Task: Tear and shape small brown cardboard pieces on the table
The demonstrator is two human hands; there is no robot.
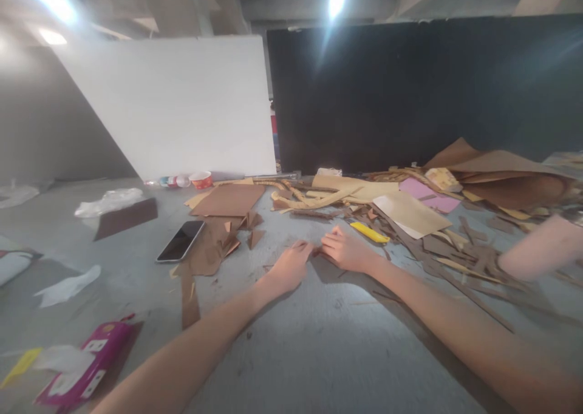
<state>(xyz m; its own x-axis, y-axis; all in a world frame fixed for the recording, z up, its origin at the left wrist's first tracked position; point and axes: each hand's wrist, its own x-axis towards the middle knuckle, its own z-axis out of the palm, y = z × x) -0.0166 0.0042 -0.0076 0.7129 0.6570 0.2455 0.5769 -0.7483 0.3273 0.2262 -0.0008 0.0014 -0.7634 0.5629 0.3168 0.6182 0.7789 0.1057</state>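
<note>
My left hand point(291, 266) and my right hand point(347, 251) meet over the middle of the grey table. Their fingertips are pinched around a small dark brown piece point(315, 252) between them; most of it is hidden by the fingers, and its material is hard to make out. Just beyond my right hand lies a yellow tool point(370, 232) resembling a utility knife. Torn brown scraps point(231, 244) sit past my left hand, beside a black-screened phone point(180, 242).
Brown strips and offcuts point(473, 256) cover the right side. Brown sheets point(232, 200) and a red-white paper bowl point(201, 179) lie at the back, below white point(182, 104) and black panels point(410, 92). A magenta tissue pack point(102, 350) is front left. Another person's forearm point(542, 248) reaches in from the right.
</note>
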